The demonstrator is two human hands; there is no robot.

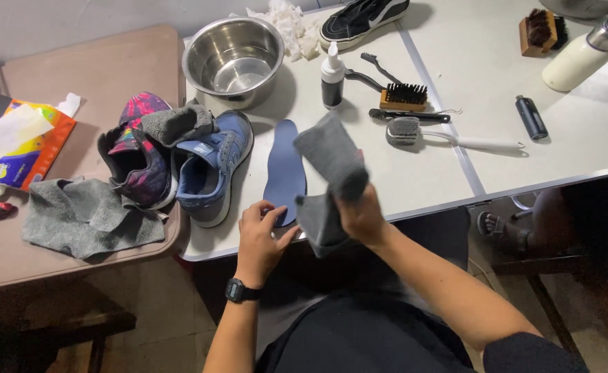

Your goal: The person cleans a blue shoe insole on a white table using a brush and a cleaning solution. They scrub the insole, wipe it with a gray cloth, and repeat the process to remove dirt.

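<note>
My right hand grips a grey cloth that hangs folded above the front edge of the white table. My left hand, with a black watch on its wrist, rests its fingertips on the near end of a blue insole lying flat on the table. A blue sneaker stands just left of the insole, with a grey cloth draped over its tongue. A multicoloured sneaker sits beside it at the table's left edge.
A steel bowl, a small bottle, several brushes, a black shoe and a cream flask lie farther back. Another grey cloth and a tissue packet lie on the brown table at left. A sandalled foot shows at right.
</note>
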